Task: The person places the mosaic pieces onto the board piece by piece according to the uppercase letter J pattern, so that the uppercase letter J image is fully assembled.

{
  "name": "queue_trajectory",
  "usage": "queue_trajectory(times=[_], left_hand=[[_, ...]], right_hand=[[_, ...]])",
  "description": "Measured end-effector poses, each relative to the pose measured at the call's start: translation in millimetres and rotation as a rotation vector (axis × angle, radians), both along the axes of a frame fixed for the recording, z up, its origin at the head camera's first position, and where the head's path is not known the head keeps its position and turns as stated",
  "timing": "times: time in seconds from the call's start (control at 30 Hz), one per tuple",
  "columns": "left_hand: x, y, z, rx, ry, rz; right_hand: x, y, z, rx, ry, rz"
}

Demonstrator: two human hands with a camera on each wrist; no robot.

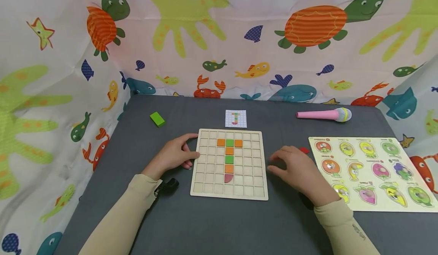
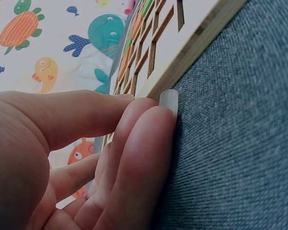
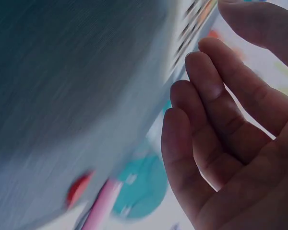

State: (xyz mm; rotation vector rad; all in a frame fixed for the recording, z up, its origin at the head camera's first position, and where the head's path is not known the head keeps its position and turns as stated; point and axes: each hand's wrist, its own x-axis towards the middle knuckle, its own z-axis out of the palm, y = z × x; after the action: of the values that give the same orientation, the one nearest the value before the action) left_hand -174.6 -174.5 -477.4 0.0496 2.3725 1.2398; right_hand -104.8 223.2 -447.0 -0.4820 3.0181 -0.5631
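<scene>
A wooden grid board (image 1: 207, 173) lies on the table, its colored pieces forming a T shape: orange and green squares (image 1: 229, 151) with a dark pink rounded piece (image 1: 228, 178) at the bottom. My left hand (image 1: 174, 151) grips the board's left edge, thumb on the rim and index finger near the upper corner; the wrist view shows the fingertips (image 2: 146, 129) right at the wooden edge. Just off the right edge hovers my right hand (image 1: 295, 167), fingers loosely bent and holding nothing. Behind the board lies a small pattern card (image 1: 241, 119) with a similar printed figure.
A red piece (image 1: 304, 150) lies past my right hand, beside a fruit puzzle board (image 1: 345, 184). At the back right is a pink toy microphone (image 1: 318, 114). A green block (image 1: 157, 119) sits back left. A sea-animal curtain (image 1: 191, 68) encloses the grey table (image 1: 219, 228).
</scene>
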Motion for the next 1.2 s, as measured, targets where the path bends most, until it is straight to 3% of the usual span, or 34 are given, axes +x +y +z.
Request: queue_trajectory(times=[0.23,0.5,0.63,0.87,1.2], left_hand=[[0.8,-2.7,-2.3,-0.002,-0.003,0.008],[0.0,-5.2,-3.9,0.005,-0.001,0.013],[0.1,-5.1,-3.7,0.004,-0.008,0.015],[0.0,-3.8,-3.1,-0.003,-0.014,0.015],[-0.8,-2.7,-1.8,0.002,-0.003,0.011]], right_hand=[[1.7,62.0,-1.2,0.039,-0.036,-0.129],[-9.4,93.9,-4.7,0.062,-0.109,-0.174],[-19.2,98.3,-6.1,0.075,-0.147,-0.181],[-37.8,93.0,-7.3,0.093,-0.117,-0.131],[-48.6,68.7,-10.2,0.047,-0.091,-0.111]])
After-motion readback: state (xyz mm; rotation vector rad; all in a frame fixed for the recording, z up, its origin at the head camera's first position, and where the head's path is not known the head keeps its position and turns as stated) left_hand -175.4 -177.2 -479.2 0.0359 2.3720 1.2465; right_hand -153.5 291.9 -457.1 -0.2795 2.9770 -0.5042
